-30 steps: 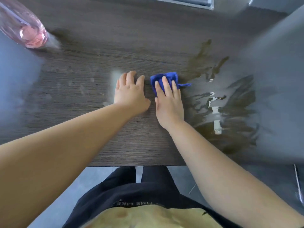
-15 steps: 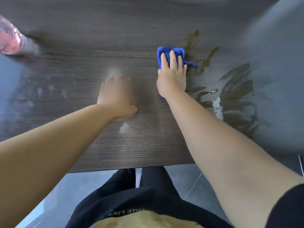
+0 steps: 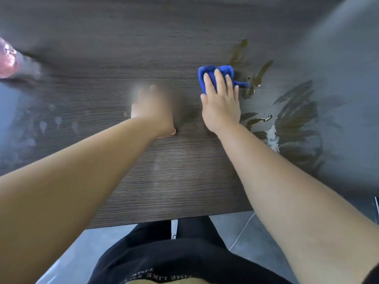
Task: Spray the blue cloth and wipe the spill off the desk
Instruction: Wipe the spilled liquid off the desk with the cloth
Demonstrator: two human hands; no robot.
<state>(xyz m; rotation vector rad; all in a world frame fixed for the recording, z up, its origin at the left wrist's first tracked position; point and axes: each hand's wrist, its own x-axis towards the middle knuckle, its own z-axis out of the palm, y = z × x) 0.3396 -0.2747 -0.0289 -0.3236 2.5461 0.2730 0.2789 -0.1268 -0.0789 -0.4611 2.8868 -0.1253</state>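
Observation:
My right hand (image 3: 221, 103) presses flat on a crumpled blue cloth (image 3: 226, 71) on the dark wood-grain desk (image 3: 143, 171), at the left edge of a brownish smeared spill (image 3: 295, 124). More streaks of the spill lie just beyond the cloth, up and to the right. My left hand (image 3: 153, 109) rests flat on the desk to the left of the right hand, blurred, holding nothing. A pink spray bottle (image 3: 7, 60) sits at the far left edge, only partly in view.
Pale droplets and wet marks (image 3: 57, 121) dot the desk on the left. The desk's front edge runs just above my dark trousers (image 3: 184, 253), with grey tiled floor below. A grey blurred surface (image 3: 348, 68) fills the right side.
My right hand has pushed the blue cloth away from me and rightward, up to the spill's upper streaks. My left hand has slid leftward on the desk. The view has shifted.

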